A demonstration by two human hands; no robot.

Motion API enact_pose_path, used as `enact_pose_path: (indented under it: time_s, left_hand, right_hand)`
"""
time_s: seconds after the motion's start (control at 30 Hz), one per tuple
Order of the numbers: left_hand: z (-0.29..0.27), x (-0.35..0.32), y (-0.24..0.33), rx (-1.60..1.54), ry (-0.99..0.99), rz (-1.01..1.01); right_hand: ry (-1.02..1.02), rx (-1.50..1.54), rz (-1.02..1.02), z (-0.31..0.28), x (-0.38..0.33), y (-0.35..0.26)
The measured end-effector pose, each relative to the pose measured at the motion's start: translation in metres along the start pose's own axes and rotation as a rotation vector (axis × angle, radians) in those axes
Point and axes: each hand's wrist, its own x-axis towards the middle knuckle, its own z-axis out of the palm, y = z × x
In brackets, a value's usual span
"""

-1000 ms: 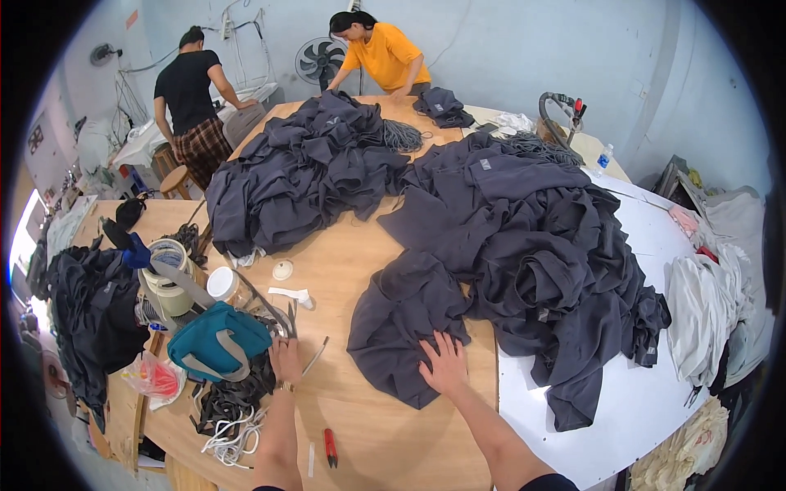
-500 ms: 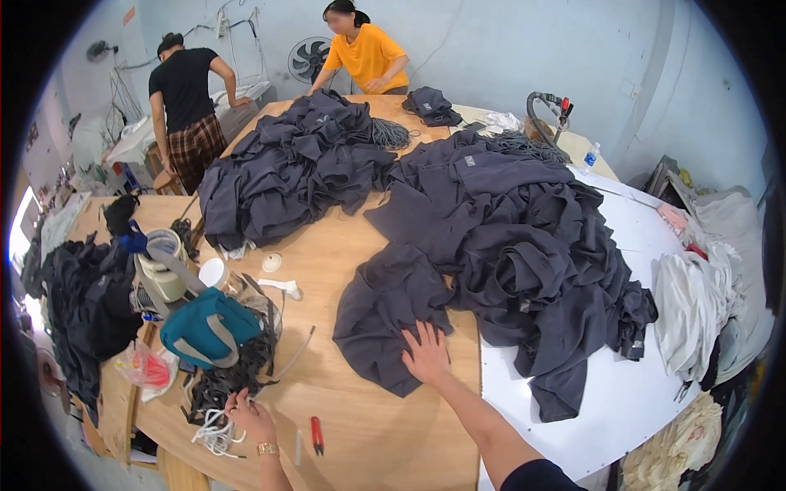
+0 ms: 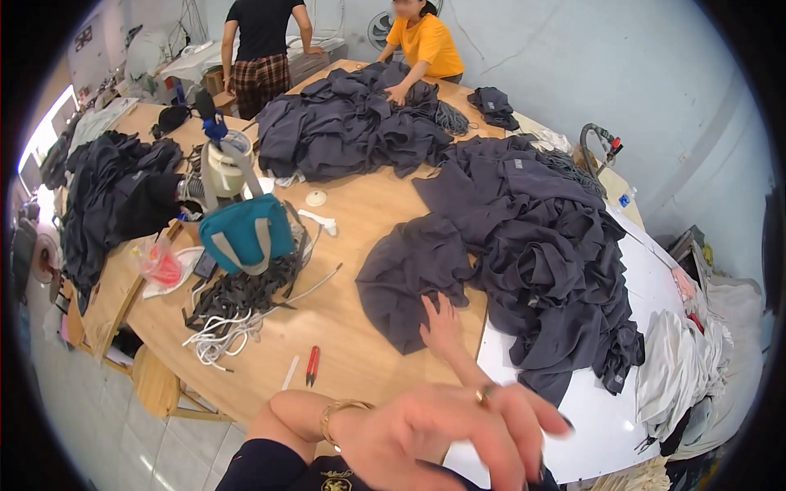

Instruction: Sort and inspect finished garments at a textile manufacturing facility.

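Note:
My right hand [image 3: 444, 326] lies flat, fingers spread, on the near edge of a dark grey garment [image 3: 408, 278]. That cloth touches a large heap of dark grey garments [image 3: 544, 245] on its right. My left hand [image 3: 446, 430], with a ring and a bracelet, is raised close in front of me over my right forearm. Its fingers are loosely bent and apart, a little blurred, with nothing visible in them. Left of the garment, red-handled thread snips [image 3: 313, 366] and a thin white strip [image 3: 291, 372] lie on the wooden table [image 3: 360, 409].
A teal bag [image 3: 250, 235], black straps [image 3: 246, 299] and white cords [image 3: 223, 340] sit left, near a cream container [image 3: 225, 176]. Another heap [image 3: 348, 123] lies at the back, where a person in yellow [image 3: 426, 45] touches it. A person in black [image 3: 262, 41] stands beyond the table.
My left hand has left the white cords and come up and right, close to me. My right hand stays on the garment. The view has shifted; the person in yellow now reaches onto the back heap.

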Motion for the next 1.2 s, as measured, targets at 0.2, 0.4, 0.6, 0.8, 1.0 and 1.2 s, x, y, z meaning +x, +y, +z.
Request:
enact_pose_path:
  time_s: [0.2,0.4,0.6,0.8,1.0,1.2]
  left_hand:
    - [0.035,-0.009,-0.013,-0.175,0.248,0.006]
    - [0.041,-0.045,-0.02,-0.198,0.404,-0.39]
    - [0.015,-0.043,-0.029,-0.11,0.131,-0.31]
    - [0.003,-0.018,-0.009,0.071,-0.214,-0.249]
    - [-0.105,0.014,-0.027,0.228,0.592,-0.237]
    - [-0.203,0.008,-0.082,-0.293,1.125,-0.218]
  right_hand:
    - [0.082,0.18,0.11,-0.101,0.082,0.032]
    - [0.05,0.088,0.478,-0.251,0.194,0.053]
    - [0.082,0.022,0.518,-0.275,0.231,0.052]
    - [0.06,0.139,0.485,-0.264,0.238,0.061]
    - [0.138,1.417,0.126,-0.271,0.187,0.032]
    - [0.042,2.149,-0.377,-0.249,0.134,0.018]
